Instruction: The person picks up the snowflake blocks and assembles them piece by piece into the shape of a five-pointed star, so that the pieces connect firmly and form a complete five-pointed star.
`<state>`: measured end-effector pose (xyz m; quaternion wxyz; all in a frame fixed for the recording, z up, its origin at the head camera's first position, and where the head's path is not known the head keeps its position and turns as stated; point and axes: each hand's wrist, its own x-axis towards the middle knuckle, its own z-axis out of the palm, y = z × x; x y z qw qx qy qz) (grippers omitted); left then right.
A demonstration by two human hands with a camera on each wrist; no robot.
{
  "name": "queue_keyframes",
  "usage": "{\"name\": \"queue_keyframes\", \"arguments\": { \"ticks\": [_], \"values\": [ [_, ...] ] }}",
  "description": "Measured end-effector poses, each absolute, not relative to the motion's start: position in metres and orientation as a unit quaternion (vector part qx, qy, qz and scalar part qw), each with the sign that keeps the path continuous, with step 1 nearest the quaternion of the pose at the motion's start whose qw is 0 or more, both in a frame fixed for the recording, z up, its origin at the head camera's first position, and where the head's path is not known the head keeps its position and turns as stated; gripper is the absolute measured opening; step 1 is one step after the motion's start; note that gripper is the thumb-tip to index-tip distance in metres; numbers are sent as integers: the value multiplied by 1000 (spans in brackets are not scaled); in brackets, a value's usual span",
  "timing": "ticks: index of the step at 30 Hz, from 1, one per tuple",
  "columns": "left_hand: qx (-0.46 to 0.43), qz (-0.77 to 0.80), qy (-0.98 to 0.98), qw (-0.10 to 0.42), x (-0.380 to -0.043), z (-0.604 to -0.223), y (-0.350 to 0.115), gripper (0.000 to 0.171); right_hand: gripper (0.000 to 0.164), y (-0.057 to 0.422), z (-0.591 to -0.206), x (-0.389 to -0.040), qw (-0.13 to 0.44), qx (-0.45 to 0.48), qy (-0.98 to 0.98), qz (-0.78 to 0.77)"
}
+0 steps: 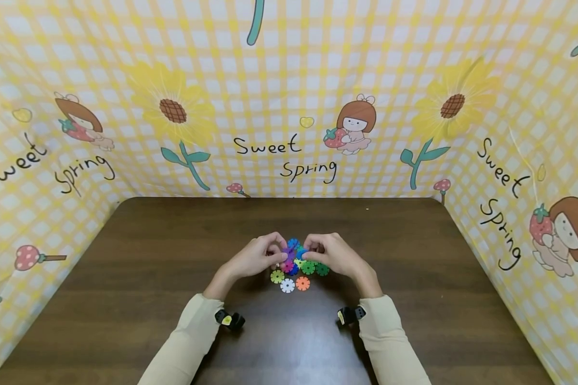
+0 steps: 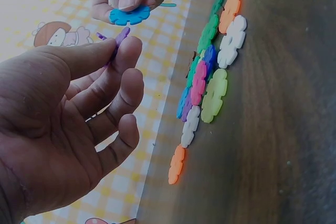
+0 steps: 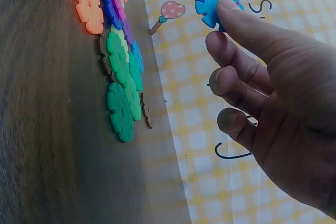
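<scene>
- Left hand (image 1: 256,256): grip clamped on a purple piece (image 2: 121,39), pinched between thumb and index finger; remaining fingers bent, clear of the piece.
- Right hand (image 1: 334,255): grip clamped on a light blue piece (image 2: 129,16), notched at the rim, with the thumb against its face.
- Position of held pieces: above the desk (image 1: 289,342), between the two hands, close together. Contact between them cannot be confirmed from here.
- Loose pieces, near side: a yellow-green piece (image 1: 277,276), a white piece (image 1: 287,285) and an orange piece (image 1: 303,283) lie flat on the desk.
- Loose pieces, below the hands: a pink piece (image 2: 198,82), a dark blue piece (image 3: 112,9) and several green pieces (image 3: 118,59) lie grouped, some overlapping.
- Wrists: a black device (image 1: 229,320) at the left, another black device at the right.
- Surround: yellow checked cloth (image 1: 270,80) behind the desk and along both sides.
</scene>
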<state>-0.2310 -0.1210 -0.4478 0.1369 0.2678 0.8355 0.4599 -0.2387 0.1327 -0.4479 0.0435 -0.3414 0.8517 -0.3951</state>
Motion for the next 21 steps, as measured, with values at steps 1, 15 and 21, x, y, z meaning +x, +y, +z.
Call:
{"name": "queue_keyframes", "arguments": {
  "ticks": [1, 15, 21],
  "values": [
    [268, 461, 835, 138, -231, -448, -121, 17, 6, 133, -448, -239, 40, -342, 853, -393],
    [265, 470, 829, 143, -232, -449, -121, 15, 6, 130, -447, -239, 25, -345, 857, -382],
    [265, 474, 828, 141, -231, -448, -121, 17, 4, 130, -445, -238, 26, -341, 856, -387]
  ]
}}
